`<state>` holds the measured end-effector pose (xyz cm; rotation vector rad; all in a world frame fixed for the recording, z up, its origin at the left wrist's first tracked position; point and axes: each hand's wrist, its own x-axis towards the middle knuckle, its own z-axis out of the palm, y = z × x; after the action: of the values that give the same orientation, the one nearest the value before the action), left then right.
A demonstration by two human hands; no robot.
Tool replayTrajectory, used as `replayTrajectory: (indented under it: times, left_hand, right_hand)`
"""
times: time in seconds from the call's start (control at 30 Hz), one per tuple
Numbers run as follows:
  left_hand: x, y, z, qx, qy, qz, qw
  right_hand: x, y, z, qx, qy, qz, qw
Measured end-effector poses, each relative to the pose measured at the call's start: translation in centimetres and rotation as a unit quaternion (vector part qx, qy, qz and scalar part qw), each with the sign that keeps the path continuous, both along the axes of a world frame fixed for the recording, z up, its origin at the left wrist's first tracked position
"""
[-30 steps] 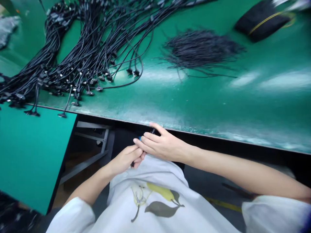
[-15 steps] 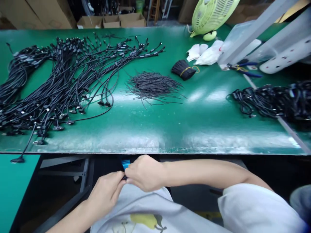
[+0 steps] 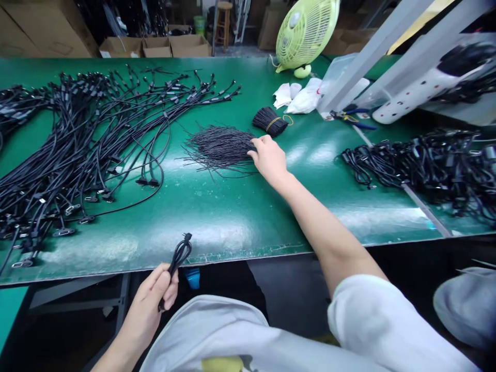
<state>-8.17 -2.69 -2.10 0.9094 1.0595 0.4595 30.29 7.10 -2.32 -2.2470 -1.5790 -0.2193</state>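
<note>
A small looped bundle of thin, glossy black cable stands up out of the left hand, whose fingers are wrapped round its lower part; its plug end points up, above the fist. Half a second ago both hands met over the bundle; now the right hand has left it and reached forward, so the left hand alone keeps the loops together. The right hand's fingertips touch the near right end of a loose pile of short, thin black strands; whether they pinch one, I cannot tell.

Just beyond the right hand lies a thick black bundle of strands with a yellow band. Long black cables with metal-tipped connectors spread forward and left of the left hand, and looped black cables are heaped well to the right hand's right. No brand, label or writing is readable.
</note>
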Motion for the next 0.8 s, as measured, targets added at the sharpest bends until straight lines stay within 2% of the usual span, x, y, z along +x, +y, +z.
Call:
replayTrajectory:
  times: [0.03,0.1,0.3,0.4,0.5,0.57,0.6,0.67,0.73,0.8]
  left_hand:
    - [0.3,-0.1,0.1,-0.006,-0.011,0.012,1.000]
    - [0.9,-0.3,0.1,-0.006,-0.031,0.032,0.999]
    - [1.2,-0.9,-0.5,-0.029,-0.088,0.058,0.994]
    - [0.8,-1.2,-0.7,-0.025,-0.076,0.067,0.995]
    - [0.4,-1.5,-0.6,0.000,-0.056,0.095,0.994]
    - [0.4,-1.9,-0.6,0.001,-0.071,0.111,0.991]
    - [0.4,-2.1,-0.5,-0.004,-0.086,0.112,0.990]
    - [0.7,-2.6,-0.5,-0.019,-0.116,0.105,0.988]
    - [1.0,-3.0,-0.5,-0.029,-0.133,0.093,0.986]
    - [1.1,-3.2,-0.7,-0.028,-0.137,0.088,0.986]
  right_hand:
    - [1.3,1.1,-0.5,-0.033,-0.017,-0.028,0.999]
    - [2.6,2.4,-1.5,-0.074,-0.043,-0.039,0.996]
    - [3.1,2.8,-3.4,-0.037,-0.051,-0.036,0.997]
    - [3.9,2.2,-3.0,-0.043,-0.028,-0.035,0.998]
    - [2.9,-0.5,-1.1,-0.006,-0.016,-0.066,0.998]
    - [-0.2,-3.7,0.2,0.049,0.012,-0.061,0.997]
    - [-2.5,-5.6,0.6,0.083,0.039,-0.036,0.995]
    - [-8.1,-9.5,0.7,0.119,0.141,0.082,0.979]
    - [-13.9,-12.6,-0.1,0.074,0.276,0.195,0.938]
    - [-18.6,-14.4,-1.3,0.041,0.363,0.238,0.900]
